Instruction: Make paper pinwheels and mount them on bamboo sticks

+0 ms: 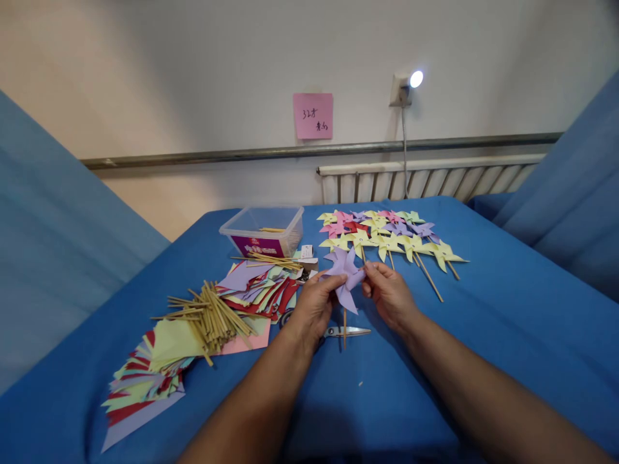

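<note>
A lilac paper pinwheel (344, 265) on a thin wooden stick (345, 328) is held up between my two hands. My left hand (316, 303) is closed on it from the left, the thumb lying over the paper. On the other side, the fingertips of my right hand (387, 293) pinch the edge of a blade. Just below, a pair of scissors (348, 332) lies on the table, its handles partly behind my left hand. Rows of finished-looking pinwheels (387, 245) in yellow, pink, purple, red and green lie beyond my right hand.
A blue cloth covers the table (483, 335). At left are a pile of wooden sticks (215, 319), coloured paper sheets (140, 380) and another paper stack (264, 290). Behind them stands a clear plastic box (261, 235) beside a small white box (307, 252). Blue curtains (58, 258) hang at both sides.
</note>
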